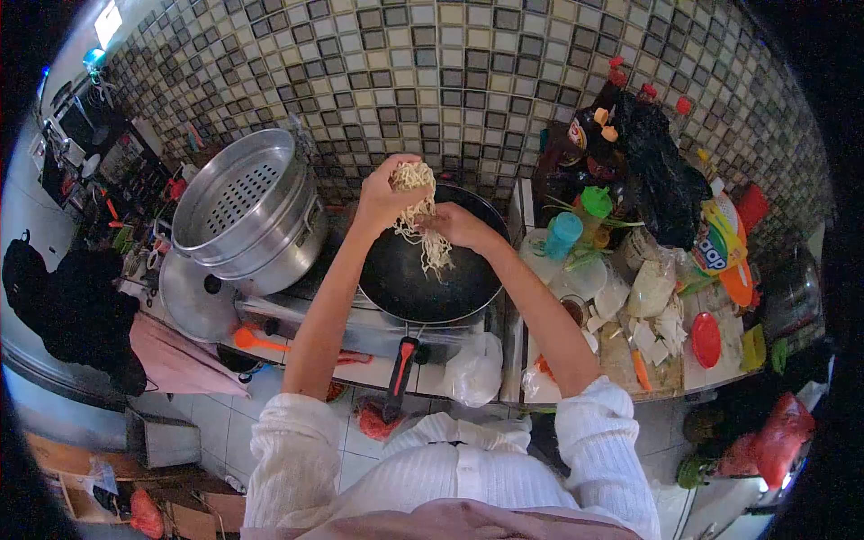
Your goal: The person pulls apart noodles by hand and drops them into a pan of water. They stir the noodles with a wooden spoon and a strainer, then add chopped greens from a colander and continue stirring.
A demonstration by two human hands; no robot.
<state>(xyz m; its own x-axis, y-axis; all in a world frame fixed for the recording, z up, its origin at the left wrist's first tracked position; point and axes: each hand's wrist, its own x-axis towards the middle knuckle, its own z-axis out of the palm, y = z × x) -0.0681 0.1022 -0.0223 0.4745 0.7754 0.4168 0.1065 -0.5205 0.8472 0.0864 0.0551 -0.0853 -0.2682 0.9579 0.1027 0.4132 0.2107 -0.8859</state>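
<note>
A clump of pale noodles [416, 193] hangs over the black wok [423, 292], with loose strands trailing down toward its bottom. My left hand [390, 193] is closed around the upper part of the clump. Lower down and to the right, my right hand [456, 225] has its fingers closed on the noodles too. The wok sits on the stove, and its black and red handle [402, 373] points toward me. Steam or liquid in the wok cannot be made out.
A large steamer pot [261, 202] stands to the left, with a round lid [200, 297] and an orange spatula [256, 339] near it. On the right are a blue-capped container [563, 234], a cutting board [621, 364] with chopped pieces, a knife [641, 371], and a red dish [706, 339].
</note>
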